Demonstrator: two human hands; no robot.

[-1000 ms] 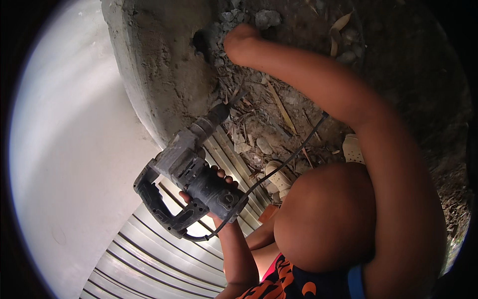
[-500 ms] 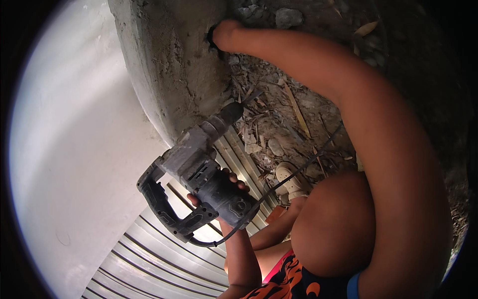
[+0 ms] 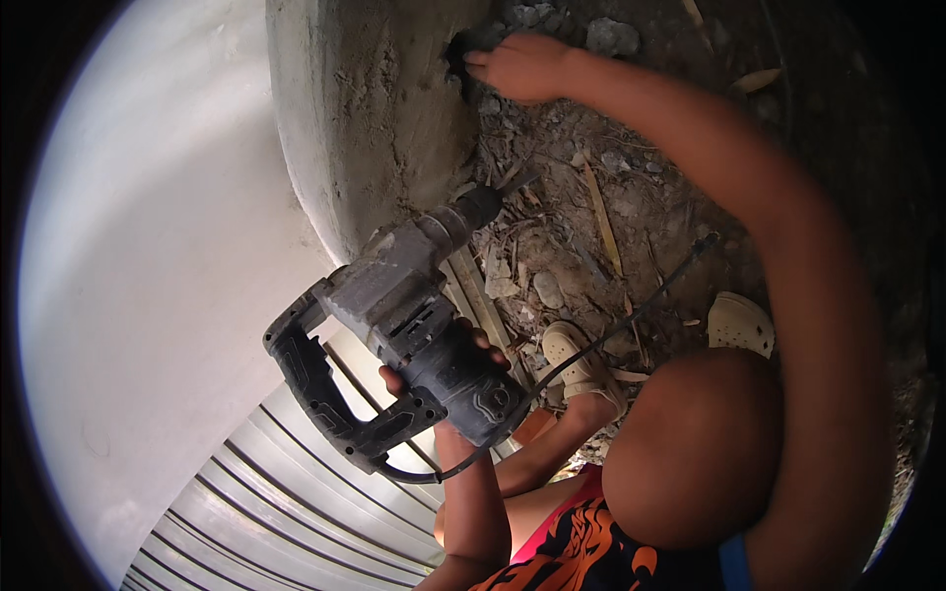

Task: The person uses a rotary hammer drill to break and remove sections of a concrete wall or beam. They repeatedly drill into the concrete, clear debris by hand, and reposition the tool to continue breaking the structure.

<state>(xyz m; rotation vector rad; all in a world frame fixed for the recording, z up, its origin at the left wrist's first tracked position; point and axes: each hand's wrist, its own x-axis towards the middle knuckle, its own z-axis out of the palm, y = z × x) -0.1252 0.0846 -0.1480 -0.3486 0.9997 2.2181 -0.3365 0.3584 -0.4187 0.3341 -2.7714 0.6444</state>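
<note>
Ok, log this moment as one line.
left hand: gripping rotary hammer by motor housing | right hand: fingers at hole in concrete | power cord: attached at handle

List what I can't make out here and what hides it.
All in the head view:
- Left hand: palm hidden behind the power tool.
- Dark hole: its inside lost in shadow, beside the right hand.
- Concrete: top cut off by the upper edge.
- Right clog: partly behind the knee.
</note>
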